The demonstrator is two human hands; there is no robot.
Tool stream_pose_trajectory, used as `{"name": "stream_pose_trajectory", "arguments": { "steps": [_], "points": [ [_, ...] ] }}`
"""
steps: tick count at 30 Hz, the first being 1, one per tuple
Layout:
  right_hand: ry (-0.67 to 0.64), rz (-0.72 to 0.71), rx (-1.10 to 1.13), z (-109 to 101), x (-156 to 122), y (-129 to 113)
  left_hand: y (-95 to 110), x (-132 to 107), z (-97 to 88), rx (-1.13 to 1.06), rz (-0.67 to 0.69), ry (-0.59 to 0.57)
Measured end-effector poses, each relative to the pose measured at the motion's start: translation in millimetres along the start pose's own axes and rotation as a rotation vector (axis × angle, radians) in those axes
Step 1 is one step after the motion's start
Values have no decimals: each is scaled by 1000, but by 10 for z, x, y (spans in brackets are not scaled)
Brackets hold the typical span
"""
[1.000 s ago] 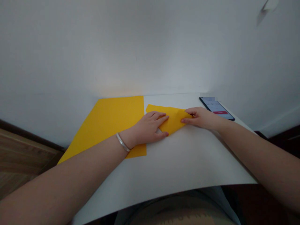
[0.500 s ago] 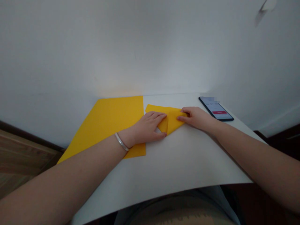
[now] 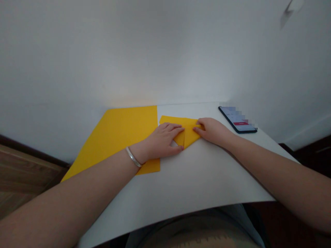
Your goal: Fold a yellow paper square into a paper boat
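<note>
Landmark for all positions: the large flat yellow paper sheet, which lies on the white tabletop.

Folded piece: the small folded yellow paper triangle lies flat on the tabletop just beside the sheet's right edge, near that edge's far half. A crease runs down it, splitting off a narrower flap on the side nearer the sheet.

Left hand: your left hand crosses the sheet's right edge, wrist over the sheet and palm down. The fingers are stretched out nearly straight and spread a little, and their tips press on the folded triangle's near-sheet side. The thumb runs along its lower point. Nothing is gripped; the hand only bears down. A thin silver bangle sits on that wrist, above the sheet's near right corner.

Right hand: your right hand is on the far side of the triangle from the sheet. The fingers are half curled, and the fingertips touch the triangle's right corner. The thumb is hidden under the hand, so I cannot tell whether an edge is pinched.

Other: a dark smartphone with a lit screen lies flat, well apart from the sheet, beyond your right hand.
</note>
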State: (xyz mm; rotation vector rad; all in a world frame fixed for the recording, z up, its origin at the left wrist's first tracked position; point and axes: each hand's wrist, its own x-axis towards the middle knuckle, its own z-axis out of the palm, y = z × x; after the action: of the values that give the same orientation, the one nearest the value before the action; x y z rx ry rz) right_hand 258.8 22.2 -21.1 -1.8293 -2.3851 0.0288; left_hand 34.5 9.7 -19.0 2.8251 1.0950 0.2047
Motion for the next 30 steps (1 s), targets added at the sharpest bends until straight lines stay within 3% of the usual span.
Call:
{"name": "stream_pose_trajectory", "arguments": {
  "steps": [10,30],
  "points": [
    [10,37,-28,-4,1,-35,29,-6,-4,55,18,-6],
    [49,-42,-6,61,30,34,0,19,-19,17,89,-13]
  ]
}}
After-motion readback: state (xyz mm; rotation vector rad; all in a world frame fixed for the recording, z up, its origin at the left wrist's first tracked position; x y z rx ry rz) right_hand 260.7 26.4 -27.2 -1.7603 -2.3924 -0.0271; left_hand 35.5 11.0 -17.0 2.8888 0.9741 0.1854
